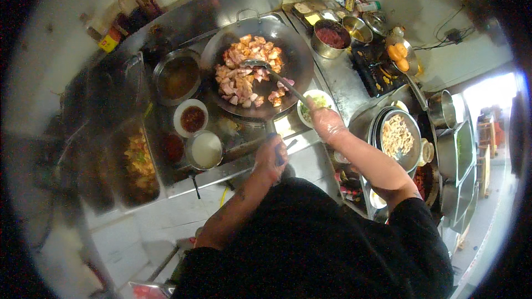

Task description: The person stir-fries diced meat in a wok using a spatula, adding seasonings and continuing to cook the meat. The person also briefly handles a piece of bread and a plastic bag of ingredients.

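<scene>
Chunks of meat (241, 77) lie in a large steel wok (212, 50) on the stove. My right hand (328, 122) is closed round the handle of a metal wok spatula (286, 85), whose blade rests among the meat. At the wok's near side, my left hand (271, 155) grips the wok's handle, which seems wrapped in dark cloth. A white bowl of chopped green and pale vegetables (304, 113) stands just beyond my right hand.
Left of the wok are a pot of brown liquid (176, 78), a bowl of dark red sauce (192, 119) and a pot of whitish liquid (205, 149). At right stand a pot of dark red food (331, 38), a ladle handle (416, 91) and a bowl of pale strips (397, 137).
</scene>
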### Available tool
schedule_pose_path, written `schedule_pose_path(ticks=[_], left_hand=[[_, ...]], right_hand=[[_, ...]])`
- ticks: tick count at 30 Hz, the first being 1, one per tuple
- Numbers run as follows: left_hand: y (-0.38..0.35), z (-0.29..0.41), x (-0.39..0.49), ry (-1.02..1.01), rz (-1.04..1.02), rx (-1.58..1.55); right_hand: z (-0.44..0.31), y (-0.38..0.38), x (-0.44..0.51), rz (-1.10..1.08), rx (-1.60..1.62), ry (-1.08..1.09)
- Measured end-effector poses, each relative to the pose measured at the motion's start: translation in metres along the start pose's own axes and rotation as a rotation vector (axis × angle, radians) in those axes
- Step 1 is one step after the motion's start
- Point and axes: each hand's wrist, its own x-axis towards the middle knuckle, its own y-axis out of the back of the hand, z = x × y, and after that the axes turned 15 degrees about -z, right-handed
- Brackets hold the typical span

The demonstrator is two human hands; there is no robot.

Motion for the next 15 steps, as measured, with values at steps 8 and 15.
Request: schedule_pose_path(ticks=[8, 15], left_hand=[[-0.021, -0.008, -0.006, -0.063, 0.103, 0.020], [-0.019, -0.008, -0.010, -0.071, 0.072, 0.050]], right_hand=[[0.058, 0.016, -0.050, -0.134, -0.094, 0.083], [0.060, 0.029, -0.007, 0.057, -0.013, 0.151]])
